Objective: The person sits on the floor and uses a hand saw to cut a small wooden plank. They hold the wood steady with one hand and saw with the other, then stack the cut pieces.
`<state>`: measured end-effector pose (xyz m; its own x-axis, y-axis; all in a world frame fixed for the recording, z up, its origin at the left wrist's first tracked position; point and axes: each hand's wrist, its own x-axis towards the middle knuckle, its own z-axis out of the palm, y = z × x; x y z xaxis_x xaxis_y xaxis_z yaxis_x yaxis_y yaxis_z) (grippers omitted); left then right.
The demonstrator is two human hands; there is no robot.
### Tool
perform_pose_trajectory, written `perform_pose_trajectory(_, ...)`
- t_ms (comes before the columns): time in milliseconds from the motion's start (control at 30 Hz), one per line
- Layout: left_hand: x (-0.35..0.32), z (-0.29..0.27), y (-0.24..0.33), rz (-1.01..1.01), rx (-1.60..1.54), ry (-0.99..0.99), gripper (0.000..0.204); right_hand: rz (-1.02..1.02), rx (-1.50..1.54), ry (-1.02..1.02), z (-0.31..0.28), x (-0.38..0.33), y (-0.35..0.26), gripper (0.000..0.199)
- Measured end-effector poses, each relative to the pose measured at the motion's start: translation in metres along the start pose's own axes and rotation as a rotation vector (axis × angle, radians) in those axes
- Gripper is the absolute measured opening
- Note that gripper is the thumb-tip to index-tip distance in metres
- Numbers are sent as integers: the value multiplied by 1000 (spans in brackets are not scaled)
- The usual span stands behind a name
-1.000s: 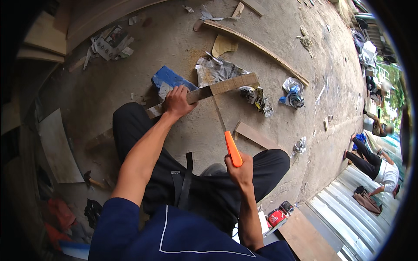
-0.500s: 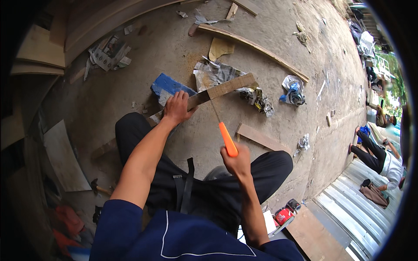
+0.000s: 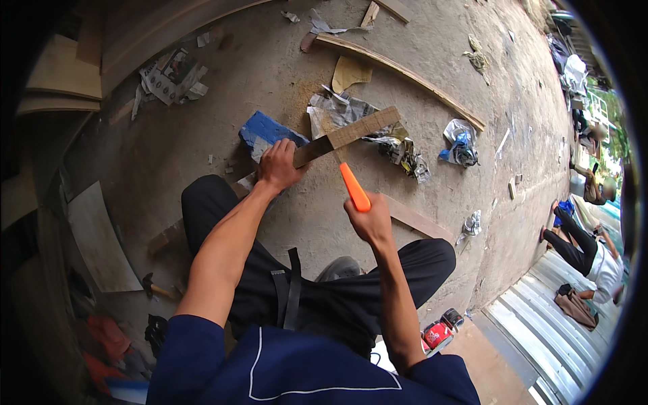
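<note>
A wooden plank (image 3: 365,129) slants across in front of me, its far end paler than the part by my hand. My left hand (image 3: 282,164) is closed over it, fingers pressed on the wood beside a blue-painted block (image 3: 260,129), which lies against the plank. In my right hand (image 3: 370,219) is a handsaw (image 3: 354,186), gripped by its orange handle. Its thin blade meets the plank's near edge where the dark and pale parts join; only a short length of blade shows, and the rest is hidden by the wood.
Crumpled newspaper (image 3: 341,111) lies under and beyond the plank. A long wood strip (image 3: 405,79), another board (image 3: 418,219) and a plastic bundle (image 3: 461,143) lie on the concrete floor. A hammer (image 3: 158,289) is at my left. Another person (image 3: 594,253) sits at the far right.
My right hand has pushed the saw forward, away from me, so less blade shows on the near side. My left hand keeps its grip on the plank. The whole view has shifted slightly.
</note>
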<state>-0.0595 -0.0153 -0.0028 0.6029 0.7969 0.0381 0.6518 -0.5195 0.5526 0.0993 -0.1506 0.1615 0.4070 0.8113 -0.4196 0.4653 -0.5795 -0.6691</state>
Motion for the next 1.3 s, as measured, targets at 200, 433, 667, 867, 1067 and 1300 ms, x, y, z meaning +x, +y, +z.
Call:
perform_pose_trajectory(200,-5,-2,-8,-16,27,31,47,17,33,-35,-15,-38,-16,20)
perform_pose_trajectory(433,-3,2,-1,-6,10,44,47,23,-3,-6,-2,-12,-3,24)
perform_pose_trajectory(667,-4,1,-8,-12,34,99,47,12,93,-46,-18,-55,-3,27)
perform_pose_trajectory(867,-2,3,-1,18,36,55,45,-1,-18,20,11,10,8,23)
perform_pose_trajectory(1067,-4,-1,-12,-11,36,70,46,44,22,-55,-19,-52,10,21)
perform_pose_trajectory(1300,-1,5,-5,30,0,79,45,128,98,-59,-6,-2,7,22)
